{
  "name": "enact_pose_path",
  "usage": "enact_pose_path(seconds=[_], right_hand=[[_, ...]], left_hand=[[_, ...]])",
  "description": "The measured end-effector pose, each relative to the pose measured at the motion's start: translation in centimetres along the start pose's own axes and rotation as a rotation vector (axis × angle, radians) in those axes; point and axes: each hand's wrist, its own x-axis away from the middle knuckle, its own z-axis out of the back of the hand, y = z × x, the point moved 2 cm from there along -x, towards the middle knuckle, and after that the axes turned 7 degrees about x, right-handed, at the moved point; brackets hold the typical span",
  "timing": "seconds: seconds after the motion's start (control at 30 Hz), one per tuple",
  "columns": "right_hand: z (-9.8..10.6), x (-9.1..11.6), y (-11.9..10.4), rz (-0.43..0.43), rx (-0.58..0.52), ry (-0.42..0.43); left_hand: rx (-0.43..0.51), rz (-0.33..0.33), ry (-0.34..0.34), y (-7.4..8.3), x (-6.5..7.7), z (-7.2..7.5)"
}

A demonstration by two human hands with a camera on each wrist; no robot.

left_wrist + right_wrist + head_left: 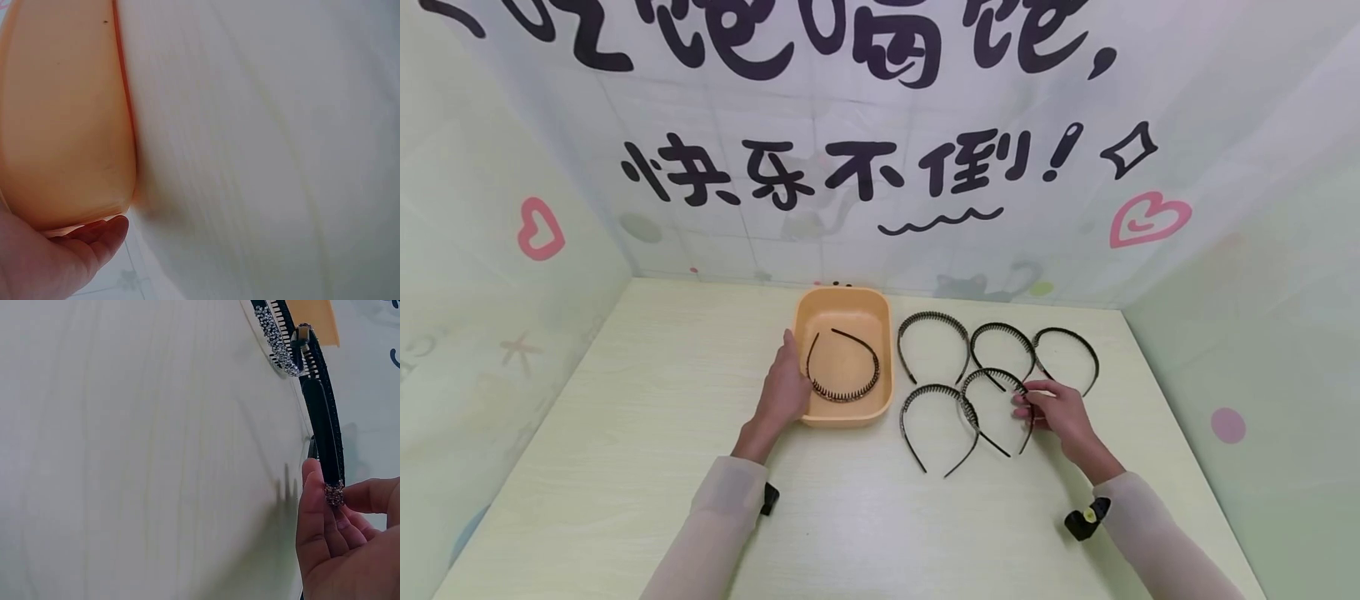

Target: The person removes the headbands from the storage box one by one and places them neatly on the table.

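My left hand [785, 390] grips the left wall of an orange plastic bin [842, 421], its thumb at the rim and its fingers along the outside. One black toothed headband [846, 398] lies inside, open ends toward the back. My right hand [1054, 410] pinches another black headband [995, 372] by its right side, between thumb and fingers. Sparkly stones [334, 494] show on this band at the fingertips in the right wrist view. In the head view, the held band overlaps the front headband [936, 387] and the back middle headband [1000, 326].
Two more headbands lie along the back, one left headband [932, 316] beside the bin and one right headband [1078, 335]. All are on a pale wood-grain table [865, 533]. A printed curtain [760, 242] closes off the back and both sides.
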Motion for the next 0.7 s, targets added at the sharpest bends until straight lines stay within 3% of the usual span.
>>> enact_pose_path(seconds=[0.5, 0.7], right_hand=[[1.8, 0.6, 1.8, -0.019, -0.06, -0.046], [2.5, 0.8, 2.2, -0.012, -0.037, -0.047]], left_hand=[[0.003, -0.003, 0.005, -0.1, -0.1, -0.1], [0.009, -0.006, 0.005, -0.1, -0.1, -0.1]])
